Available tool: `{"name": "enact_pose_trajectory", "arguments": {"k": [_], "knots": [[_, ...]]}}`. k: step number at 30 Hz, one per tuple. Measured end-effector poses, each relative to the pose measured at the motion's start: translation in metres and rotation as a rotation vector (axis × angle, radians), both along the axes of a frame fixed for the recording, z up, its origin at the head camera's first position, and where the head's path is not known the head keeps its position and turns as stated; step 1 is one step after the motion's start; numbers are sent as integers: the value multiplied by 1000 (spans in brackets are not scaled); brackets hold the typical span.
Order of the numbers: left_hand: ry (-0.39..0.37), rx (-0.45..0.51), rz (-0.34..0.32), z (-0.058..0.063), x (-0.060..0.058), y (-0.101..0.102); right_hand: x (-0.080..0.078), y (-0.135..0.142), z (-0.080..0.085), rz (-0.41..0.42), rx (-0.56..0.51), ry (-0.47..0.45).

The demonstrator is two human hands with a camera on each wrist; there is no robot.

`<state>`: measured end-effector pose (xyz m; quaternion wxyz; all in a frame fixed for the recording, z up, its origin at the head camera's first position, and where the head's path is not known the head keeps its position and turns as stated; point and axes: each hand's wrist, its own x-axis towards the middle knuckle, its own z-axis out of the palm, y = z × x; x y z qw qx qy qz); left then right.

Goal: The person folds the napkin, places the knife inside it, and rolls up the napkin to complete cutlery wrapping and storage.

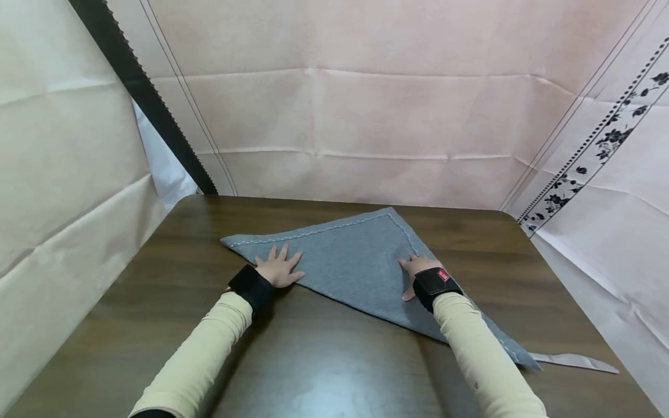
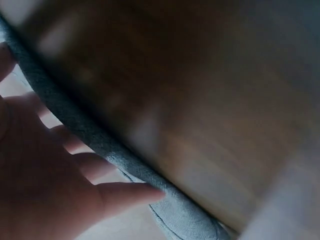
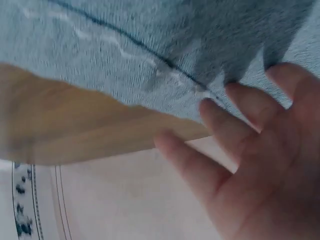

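A grey-blue cloth, folded into a rough triangle, lies on the table with pale stitching along its far edges. On its left part, by the near folded edge, rests my left hand with the fingers spread. The left wrist view shows that thumb along the thick edge of the cloth. My right hand lies on the cloth's right side, close to the stitched slanting edge. Seen from the right wrist, its fingers are extended over the fabric, near a line of stitching. Neither hand grips the cloth.
The brown wooden table ends at a far edge just beyond the cloth's top corner. From under the cloth's right tip a pale flat strip sticks out. Creased pale sheets hang behind and beside the table.
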<state>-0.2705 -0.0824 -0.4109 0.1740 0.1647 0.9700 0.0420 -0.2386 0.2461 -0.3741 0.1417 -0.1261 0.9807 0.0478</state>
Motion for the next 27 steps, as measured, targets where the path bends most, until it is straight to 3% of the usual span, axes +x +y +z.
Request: {"name": "enact_pose_trajectory", "arguments": {"k": [3, 5, 11, 20, 27], "knots": [[-26, 13, -3, -3, -1, 3, 19, 5, 2, 11, -80, 80], [-29, 3, 2, -2, 0, 4, 30, 9, -4, -34, -132, 84], [-35, -8, 11, 4, 4, -1, 52, 13, -22, -188, -170, -64], [-34, -6, 24, 11, 20, -8, 52, 12, -17, -180, -179, -123], [42, -52, -33, 15, 43, -16, 48, 15, -15, -114, -194, -134]]}}
